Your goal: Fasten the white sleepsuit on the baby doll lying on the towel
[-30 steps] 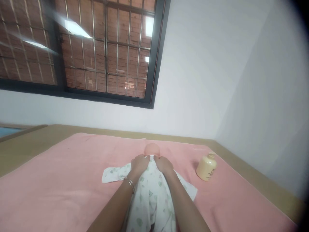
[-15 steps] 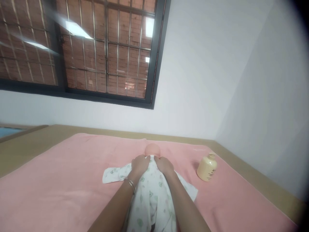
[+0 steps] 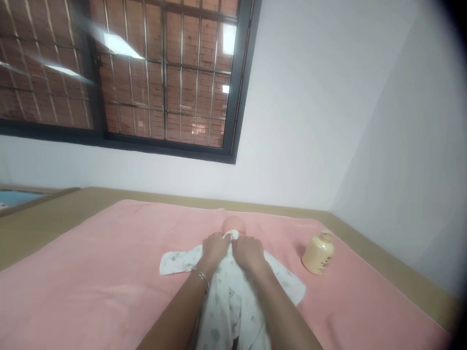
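Note:
A white baby garment point(image 3: 222, 287) with green print lies over a doll, sleeves spread to both sides. The doll's round pinkish head point(image 3: 234, 224) shows just beyond the collar. My left hand point(image 3: 215, 247), with a silver bracelet at the wrist, is closed on the left side of the garment's neck. Closed on the right side of the neck is my right hand point(image 3: 248, 251). Both hands nearly touch, and the collar fabric bunches up between them. The doll's body is hidden under the cloth.
A pink blanket point(image 3: 109, 253) covers most of the tan surface point(image 3: 98, 194). On its right side stands a cream bottle-like jar point(image 3: 318, 253) with dark writing. Behind are a white wall point(image 3: 292, 121) and a barred, dark-framed window point(image 3: 168, 146).
My hands have come closer together at the neck, and the collar between them has gone from flat to bunched and raised. The whole view has shifted slightly.

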`<state>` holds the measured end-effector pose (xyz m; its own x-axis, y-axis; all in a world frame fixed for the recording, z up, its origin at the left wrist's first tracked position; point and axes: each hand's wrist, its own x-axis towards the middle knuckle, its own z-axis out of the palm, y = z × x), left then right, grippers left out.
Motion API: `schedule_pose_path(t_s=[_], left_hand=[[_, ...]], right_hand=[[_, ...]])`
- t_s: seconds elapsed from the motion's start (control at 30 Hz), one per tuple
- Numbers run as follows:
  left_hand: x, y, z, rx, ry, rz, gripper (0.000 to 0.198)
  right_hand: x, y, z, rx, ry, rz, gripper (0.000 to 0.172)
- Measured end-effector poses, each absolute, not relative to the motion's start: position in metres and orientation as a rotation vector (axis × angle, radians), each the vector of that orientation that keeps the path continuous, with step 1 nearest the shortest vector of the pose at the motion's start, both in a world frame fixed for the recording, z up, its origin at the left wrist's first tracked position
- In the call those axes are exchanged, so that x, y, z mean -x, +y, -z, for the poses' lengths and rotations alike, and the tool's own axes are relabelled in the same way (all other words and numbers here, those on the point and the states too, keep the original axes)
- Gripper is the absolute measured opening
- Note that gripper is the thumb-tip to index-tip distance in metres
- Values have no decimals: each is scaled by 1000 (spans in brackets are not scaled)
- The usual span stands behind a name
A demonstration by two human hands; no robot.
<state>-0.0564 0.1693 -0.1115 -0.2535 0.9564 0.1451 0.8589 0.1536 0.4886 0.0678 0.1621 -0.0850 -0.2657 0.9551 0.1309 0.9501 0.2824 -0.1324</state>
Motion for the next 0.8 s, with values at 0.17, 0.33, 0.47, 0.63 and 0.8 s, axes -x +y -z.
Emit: schedule_pose_path(t_s=[0.17, 0.33, 0.47, 0.63, 0.8], left_hand=[[48, 163, 104, -2021, 2271, -756, 42], [53, 167, 106, -1838, 2277, -661, 47], [54, 168, 106, -1794, 2272, -606, 49], [47, 164, 101, -2018, 2281, -726, 40], [51, 167, 101, -1802, 2276, -563, 47]], right_hand=[[-86, 180, 86, 1803, -2309, -518, 71], [-84, 169, 79, 1835, -2374, -261, 60], [-78, 164, 77, 1761, -2422, -144, 55], [-88, 173, 78, 1814, -2331, -500, 62], [-84, 161, 73, 1673, -2465, -146, 56]])
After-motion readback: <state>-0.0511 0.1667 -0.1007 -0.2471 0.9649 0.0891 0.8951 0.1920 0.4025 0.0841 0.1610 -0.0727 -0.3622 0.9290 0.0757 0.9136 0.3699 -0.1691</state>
